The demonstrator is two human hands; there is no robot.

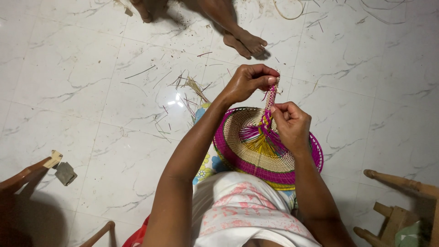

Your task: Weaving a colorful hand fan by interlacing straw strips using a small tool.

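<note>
I see my left hand [247, 82] and right hand [290, 123] pinch the fan [256, 151] handle [270, 98]. Open floor [68, 82] lies around. My arms hide the fan's edges.

woven fan [256, 155] on lap; chair [402, 201] right, feet [244, 41] ahead

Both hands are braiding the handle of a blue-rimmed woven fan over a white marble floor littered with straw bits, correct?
Not quite: the head view shows the woven fan rimmed in magenta, not blue. The rest holds: the left hand and right hand pinch its braided handle over the white marble floor with scattered straw bits.
</note>
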